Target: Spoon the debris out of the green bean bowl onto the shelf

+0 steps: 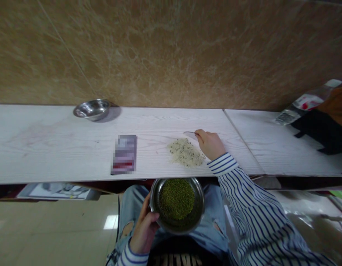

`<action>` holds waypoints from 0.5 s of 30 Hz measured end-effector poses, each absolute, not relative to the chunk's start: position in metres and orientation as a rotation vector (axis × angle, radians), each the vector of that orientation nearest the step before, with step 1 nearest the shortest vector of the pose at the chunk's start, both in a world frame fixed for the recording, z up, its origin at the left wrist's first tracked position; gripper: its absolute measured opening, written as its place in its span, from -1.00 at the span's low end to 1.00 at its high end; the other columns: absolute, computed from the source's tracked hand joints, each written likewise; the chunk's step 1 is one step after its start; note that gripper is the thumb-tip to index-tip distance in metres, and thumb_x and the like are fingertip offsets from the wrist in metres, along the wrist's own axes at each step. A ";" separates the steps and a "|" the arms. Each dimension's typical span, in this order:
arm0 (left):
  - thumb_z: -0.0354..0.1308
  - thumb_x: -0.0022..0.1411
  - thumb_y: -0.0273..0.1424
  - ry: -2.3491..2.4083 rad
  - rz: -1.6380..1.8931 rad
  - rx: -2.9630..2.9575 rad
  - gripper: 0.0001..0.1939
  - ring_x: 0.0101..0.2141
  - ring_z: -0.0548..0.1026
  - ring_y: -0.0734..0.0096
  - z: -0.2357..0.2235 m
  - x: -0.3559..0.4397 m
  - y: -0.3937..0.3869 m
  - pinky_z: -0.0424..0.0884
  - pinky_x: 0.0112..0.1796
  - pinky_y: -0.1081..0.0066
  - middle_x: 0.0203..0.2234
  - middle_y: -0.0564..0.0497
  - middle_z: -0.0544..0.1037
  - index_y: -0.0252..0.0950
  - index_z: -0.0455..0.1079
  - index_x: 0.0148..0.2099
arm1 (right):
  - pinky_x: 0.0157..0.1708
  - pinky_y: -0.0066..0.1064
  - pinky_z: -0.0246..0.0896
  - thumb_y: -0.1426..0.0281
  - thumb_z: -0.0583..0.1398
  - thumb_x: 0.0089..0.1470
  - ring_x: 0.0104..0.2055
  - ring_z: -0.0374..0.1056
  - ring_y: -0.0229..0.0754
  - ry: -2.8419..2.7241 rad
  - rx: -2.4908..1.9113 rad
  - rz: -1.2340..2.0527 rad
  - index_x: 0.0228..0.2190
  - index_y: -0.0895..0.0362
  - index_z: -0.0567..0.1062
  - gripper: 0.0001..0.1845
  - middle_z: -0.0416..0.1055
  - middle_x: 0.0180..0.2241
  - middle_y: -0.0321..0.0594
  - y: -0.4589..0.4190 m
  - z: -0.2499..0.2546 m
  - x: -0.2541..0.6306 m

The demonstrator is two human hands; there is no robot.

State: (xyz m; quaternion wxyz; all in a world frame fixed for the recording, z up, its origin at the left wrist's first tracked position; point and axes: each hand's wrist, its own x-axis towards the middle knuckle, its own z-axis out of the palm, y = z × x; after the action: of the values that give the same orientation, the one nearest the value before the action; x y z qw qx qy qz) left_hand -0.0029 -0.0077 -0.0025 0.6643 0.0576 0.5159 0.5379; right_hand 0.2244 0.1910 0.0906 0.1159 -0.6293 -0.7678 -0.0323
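Observation:
My left hand (145, 229) grips the left rim of a steel bowl (200, 207), which is at my lap, just below the counter's front edge. Small green beans (177, 198), apparently mung beans, lie inside it. Up on the counter, my right hand (210, 143) is closed around the handle of a spoon (190, 133), most of it hidden by the fingers. The spoon's metal end points left, above the far edge of a spread pile of pale grains mixed with dark and green bits (186, 152). Whether the spoon touches the pile I cannot tell.
A second steel bowl (92, 110) stands by the wall at the left. A blurred flat packet or phone (124, 154) lies left of the pile. At the far right are a plastic bottle (304, 105) on its side and a black and brown bag (328, 114). An open drawer (58, 192) is below left.

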 end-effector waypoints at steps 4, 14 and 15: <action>0.19 -0.15 -0.48 1.158 1.191 0.134 -0.29 -0.21 0.45 0.12 -0.003 -0.004 -0.006 0.37 -0.38 0.29 -0.13 -0.07 0.53 -0.17 0.28 0.14 | -0.17 -0.31 0.13 0.39 -0.02 0.25 -0.19 0.43 -0.07 -2.270 -1.823 -0.020 -0.09 0.13 0.43 -0.70 0.54 -0.21 -0.07 0.219 0.094 0.223; 0.18 -0.14 -0.47 1.164 1.189 0.141 -0.31 -0.17 0.43 0.10 -0.005 -0.006 -0.005 0.37 -0.35 0.27 -0.08 -0.07 0.50 -0.15 0.29 0.13 | -0.21 -0.39 0.22 0.40 0.07 0.19 -0.17 0.44 -0.15 -2.259 -1.732 0.170 -0.14 0.09 0.46 -0.76 0.55 -0.19 -0.19 0.237 0.080 0.225; 0.18 -0.14 -0.46 1.165 1.192 0.134 -0.31 -0.15 0.42 0.08 -0.006 -0.005 -0.005 0.37 -0.34 0.27 -0.05 -0.08 0.48 -0.15 0.29 0.14 | -0.20 -0.40 0.23 0.40 0.08 0.19 -0.18 0.44 -0.16 -2.263 -1.718 0.186 -0.14 0.09 0.47 -0.77 0.55 -0.19 -0.21 0.234 0.080 0.225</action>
State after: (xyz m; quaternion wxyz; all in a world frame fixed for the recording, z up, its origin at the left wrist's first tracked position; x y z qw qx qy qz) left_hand -0.0052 -0.0046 -0.0063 0.6705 0.0596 0.5169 0.5288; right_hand 0.2254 0.2339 0.0795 0.1467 -0.5967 -0.7863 0.0647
